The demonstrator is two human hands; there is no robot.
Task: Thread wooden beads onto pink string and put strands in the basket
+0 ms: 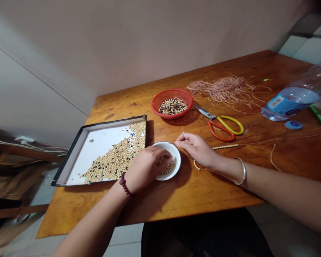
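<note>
My left hand (pixel 149 162), with a dark red bead bracelet (pixel 125 185) at its wrist, reaches into a small white bowl (pixel 178 159). Its fingers are bent together among cream beads (pixel 169 168); the fingertips are partly hidden, so what they pinch does not show. To the right of the bowl, my right hand (pixel 194 146) pinches a thin pinkish cord (pixel 183 132) between thumb and forefinger, its tip pointing toward the bowl. Strung cream beads (pixel 195 165) curl below this hand, and another straight beaded stretch (pixel 225 146) lies behind the wrist.
A shallow black-rimmed tray (pixel 75 144) of cream and dark beads stands at left. Behind the bowl are a red basket (pixel 171 116) of mixed beads, scissors (pixel 219 125) and tangled cord (pixel 224 89). A plastic bottle (pixel 291 101) and its blue cap (pixel 293 125) lie at right on the wooden table (pixel 203 200).
</note>
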